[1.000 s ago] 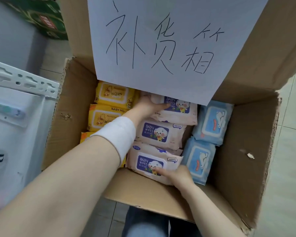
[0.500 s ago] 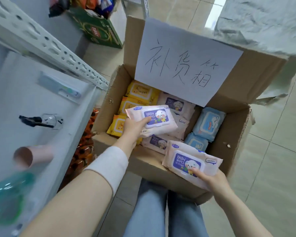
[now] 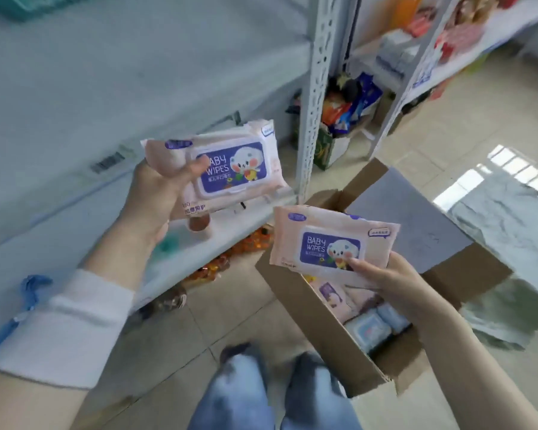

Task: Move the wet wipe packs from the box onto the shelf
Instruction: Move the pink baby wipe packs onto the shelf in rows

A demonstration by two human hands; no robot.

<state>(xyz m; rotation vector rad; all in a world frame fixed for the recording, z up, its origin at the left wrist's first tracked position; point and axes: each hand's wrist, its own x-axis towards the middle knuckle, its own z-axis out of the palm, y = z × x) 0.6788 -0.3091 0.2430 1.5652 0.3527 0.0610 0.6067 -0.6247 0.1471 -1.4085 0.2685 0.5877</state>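
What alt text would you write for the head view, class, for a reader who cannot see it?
A person holds a pink baby wipes pack in each hand: the left hand lifts one pack toward a white shelf, the right hand holds another pack above an open cardboard box on the tiled floor. Blue packs remain inside.

A left hand (image 3: 159, 193) grips a pink baby-wipes pack (image 3: 230, 167) in front of a white shelf (image 3: 75, 97), while the right hand (image 3: 395, 283) holds a second pack (image 3: 330, 240) above an open cardboard box (image 3: 311, 308) on the tiled floor (image 3: 236, 311).
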